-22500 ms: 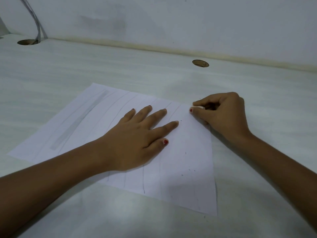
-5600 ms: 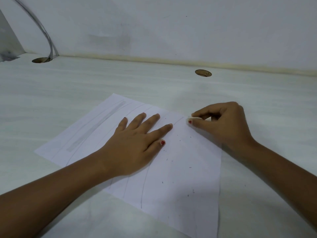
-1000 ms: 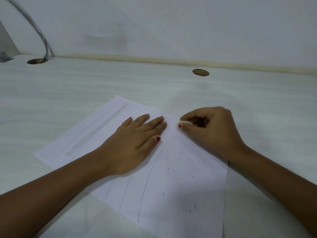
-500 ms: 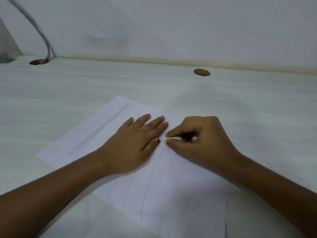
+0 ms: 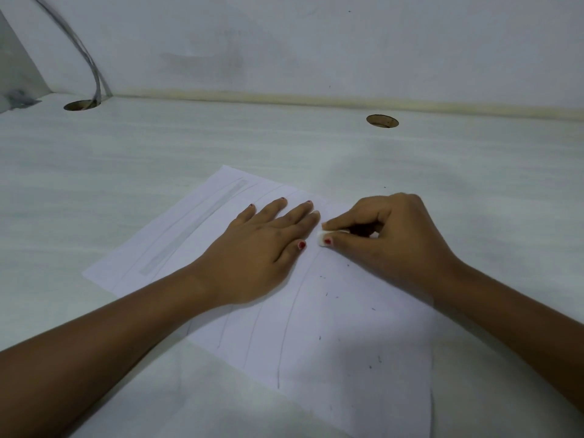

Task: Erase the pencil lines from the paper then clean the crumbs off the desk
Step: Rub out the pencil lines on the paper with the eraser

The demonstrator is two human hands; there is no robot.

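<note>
Matt white paper (image 5: 331, 327) – smooth; pale wood-grain desk (image 5: 158, 153) – faint sheen.

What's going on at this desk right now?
A person is erasing pencil lines. The left hand lies flat on the paper, pressing it down, while the right hand pinches a small white eraser against the sheet. Several pencil lines are not yet erased, and dark crumbs dot the paper.
</note>
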